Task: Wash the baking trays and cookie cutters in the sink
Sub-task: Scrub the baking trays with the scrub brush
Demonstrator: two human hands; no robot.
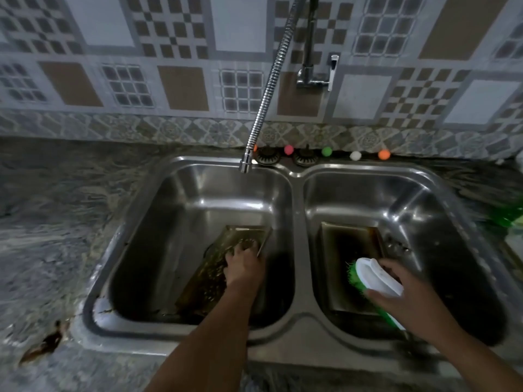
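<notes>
Two steel basins (295,210) | left hand (243,264) flat on greasy tray (209,278) | right hand (402,292) gripping bristly brush (373,278)

Overall light: dim, cool and greyish, colours muted.
Glare: bright streaks on the steel sink (295,171) walls, strongest toward 12 and 1 o'clock; a sharp glint on the tap lever (334,63).
Shadows: basin floors near 6 o'clock fall almost black; the right basin's corner at 4 o'clock is lost in shade.
Blur: soft throughout; the green object (509,215) at 3 o'clock is smeared into streaks; the counter (56,222) pattern is mushy.
Distortion: wide-angle bowing, tile (181,89) lines curve and lean outward toward the edges.
Brightest item: the white brush (376,275) back, nearly washed out.
</notes>
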